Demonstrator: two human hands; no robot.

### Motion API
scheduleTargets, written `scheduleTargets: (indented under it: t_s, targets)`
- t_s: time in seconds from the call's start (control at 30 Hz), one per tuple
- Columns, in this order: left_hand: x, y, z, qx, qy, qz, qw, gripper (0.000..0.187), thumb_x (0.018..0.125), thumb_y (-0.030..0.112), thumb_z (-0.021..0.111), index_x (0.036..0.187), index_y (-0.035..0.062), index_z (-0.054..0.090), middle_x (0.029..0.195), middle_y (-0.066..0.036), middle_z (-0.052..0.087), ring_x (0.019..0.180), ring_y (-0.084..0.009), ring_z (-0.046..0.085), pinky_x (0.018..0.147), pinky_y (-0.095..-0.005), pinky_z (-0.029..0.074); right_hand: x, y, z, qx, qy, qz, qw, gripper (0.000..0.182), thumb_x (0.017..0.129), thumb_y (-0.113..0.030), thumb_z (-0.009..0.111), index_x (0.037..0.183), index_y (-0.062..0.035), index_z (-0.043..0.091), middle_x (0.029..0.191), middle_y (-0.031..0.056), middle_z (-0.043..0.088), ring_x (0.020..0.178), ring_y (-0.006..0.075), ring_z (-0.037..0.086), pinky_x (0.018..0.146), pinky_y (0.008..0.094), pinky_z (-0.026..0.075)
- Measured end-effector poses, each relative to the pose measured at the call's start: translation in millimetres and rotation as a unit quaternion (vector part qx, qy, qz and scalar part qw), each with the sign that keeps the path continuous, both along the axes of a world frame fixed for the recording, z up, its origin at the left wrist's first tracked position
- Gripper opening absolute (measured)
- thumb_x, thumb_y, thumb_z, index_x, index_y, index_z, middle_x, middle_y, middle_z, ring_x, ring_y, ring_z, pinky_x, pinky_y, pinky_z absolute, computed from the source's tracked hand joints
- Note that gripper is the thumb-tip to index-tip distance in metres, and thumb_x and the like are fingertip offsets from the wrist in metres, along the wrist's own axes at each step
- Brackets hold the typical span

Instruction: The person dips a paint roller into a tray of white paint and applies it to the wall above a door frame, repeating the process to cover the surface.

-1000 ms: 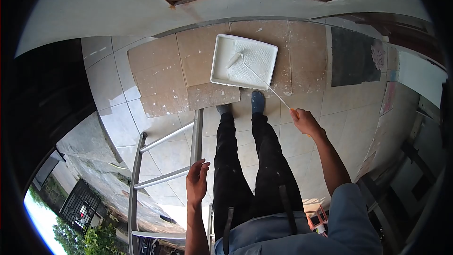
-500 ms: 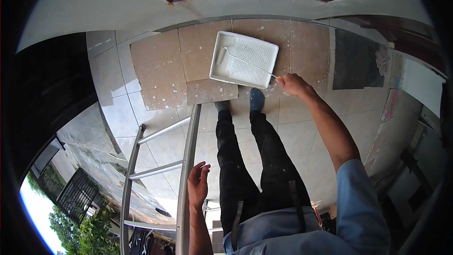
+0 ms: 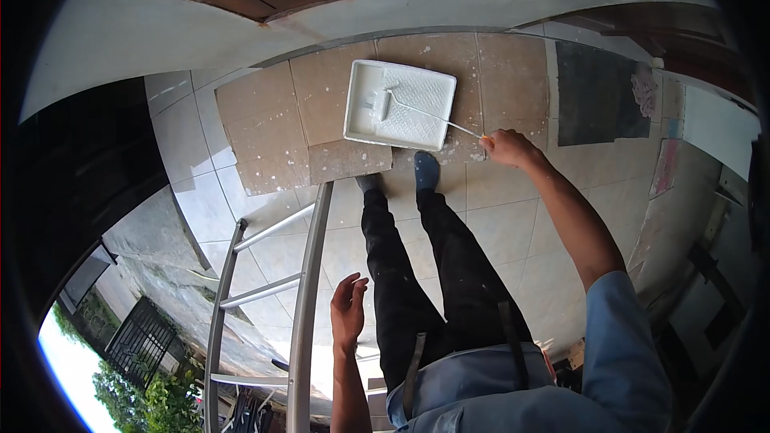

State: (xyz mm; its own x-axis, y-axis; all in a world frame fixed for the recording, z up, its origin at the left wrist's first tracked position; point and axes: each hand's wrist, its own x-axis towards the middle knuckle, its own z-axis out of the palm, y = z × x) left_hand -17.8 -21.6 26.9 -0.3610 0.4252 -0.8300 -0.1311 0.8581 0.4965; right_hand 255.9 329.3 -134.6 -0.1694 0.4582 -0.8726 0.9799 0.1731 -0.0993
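My right hand is closed around the orange handle of a paint roller. The roller's white head rests in a white paint tray, where the wet well meets the textured ramp. Its thin wire frame reaches across the ramp and over the tray's right rim. White paint coats the inside of the tray. Down by my left leg, my left hand hangs with nothing in it, fingers loosely bent and a little apart. An aluminium ladder stands just left of that hand, not touching it.
Paint-spotted cardboard lies under the tray on the tiled floor. A dark sheet with a crumpled pink cloth is at right. Beyond the tray runs a pale wall below dark wood.
The roller head has shifted right within the tray, from the well to the ramp's edge, as my right hand drew back. My left hand has moved away from the ladder rail.
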Motion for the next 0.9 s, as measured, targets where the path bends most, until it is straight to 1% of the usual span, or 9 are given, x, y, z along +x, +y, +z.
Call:
scheduleTargets:
  t_s: [0.1,0.17,0.2,0.27,0.4,0.47,0.57,0.8,0.9]
  targets:
    - [8,3,-1,0.002,-0.002,-0.007,1.0,0.039,0.099,0.027,0.056,0.123,-0.0025,0.058,0.106,-0.013,0.07,0.096,-0.0188,0.065,0.084,-0.0307,0.049,-15,-2,-1,-0.011,-0.019,-0.019,1.0,0.045,0.094,-0.042,0.053,0.104,-0.0014,0.069,0.103,0.0235,0.069,0.099,0.0394,0.066,0.087,0.0479,0.052]
    - [10,8,1,-0.009,-0.003,-0.023,1.0,0.034,0.1,0.022,0.055,0.124,-0.0028,0.056,0.108,-0.015,0.07,0.1,-0.0203,0.065,0.09,-0.0315,0.049,-21,-12,-22,0.021,-0.021,-0.021,0.999,0.045,0.094,-0.042,0.053,0.104,-0.0018,0.07,0.104,0.0228,0.069,0.1,0.0381,0.066,0.088,0.0468,0.053]
    - [11,8,4,-0.018,-0.003,-0.03,0.999,0.032,0.1,0.019,0.054,0.124,-0.0029,0.056,0.109,-0.016,0.069,0.102,-0.0211,0.065,0.092,-0.0318,0.048,-25,-12,-20,0.01,-0.021,-0.024,0.999,0.045,0.094,-0.042,0.053,0.105,-0.0018,0.069,0.105,0.0228,0.069,0.101,0.038,0.066,0.088,0.0467,0.053]
    - [11,5,6,-0.01,-0.001,-0.021,1.0,0.032,0.1,0.019,0.055,0.124,-0.0029,0.056,0.109,-0.017,0.069,0.102,-0.0212,0.065,0.091,-0.032,0.049,-31,-9,-13,-0.01,-0.021,-0.027,0.999,0.045,0.094,-0.042,0.053,0.106,-0.002,0.069,0.105,0.0228,0.068,0.101,0.0378,0.066,0.088,0.0467,0.053]
    - [11,2,3,-0.024,0.005,-0.023,0.999,0.032,0.1,0.019,0.055,0.123,-0.0028,0.057,0.108,-0.016,0.07,0.101,-0.0212,0.066,0.091,-0.0317,0.049,13,-5,-7,0.008,-0.03,-0.04,0.999,0.049,0.092,-0.046,0.054,0.108,-0.0023,0.068,0.107,0.0231,0.068,0.103,0.0382,0.066,0.089,0.047,0.052]
    - [13,-6,-5,-0.015,0.009,-0.036,0.999,0.038,0.099,0.025,0.054,0.124,-0.0024,0.057,0.108,-0.014,0.07,0.097,-0.0195,0.065,0.085,-0.0308,0.05,25,-5,2,0.007,-0.038,-0.056,0.998,0.048,0.091,-0.046,0.055,0.108,-0.0027,0.068,0.109,0.0231,0.068,0.104,0.0385,0.065,0.09,0.0469,0.052]
    - [20,1,-4,-0.012,-0.008,-0.027,1.0,0.038,0.098,0.025,0.055,0.124,-0.003,0.057,0.108,-0.012,0.07,0.095,-0.0177,0.065,0.085,-0.0297,0.048,41,-9,1,0.005,-0.042,-0.073,0.996,0.048,0.091,-0.046,0.055,0.108,-0.0031,0.068,0.11,0.0223,0.068,0.106,0.0382,0.064,0.091,0.0464,0.052]
    - [26,8,2,-0.019,0.005,-0.061,0.998,0.038,0.099,0.025,0.056,0.124,-0.0027,0.057,0.107,-0.012,0.07,0.096,-0.0179,0.065,0.085,-0.0301,0.048,-16,-23,-17,-0.001,-0.034,-0.103,0.994,0.044,0.092,-0.044,0.055,0.106,-0.0049,0.07,0.108,0.0204,0.069,0.104,0.0365,0.066,0.089,0.0456,0.053]
    - [23,7,2,-0.02,0.007,-0.056,0.998,0.038,0.098,0.026,0.056,0.124,-0.0022,0.058,0.107,-0.012,0.07,0.096,-0.0186,0.065,0.085,-0.0311,0.049,-1,-28,-12,0.007,-0.029,-0.102,0.994,0.046,0.093,-0.046,0.053,0.102,-0.0044,0.071,0.101,0.0216,0.069,0.098,0.0379,0.067,0.086,0.0461,0.053]
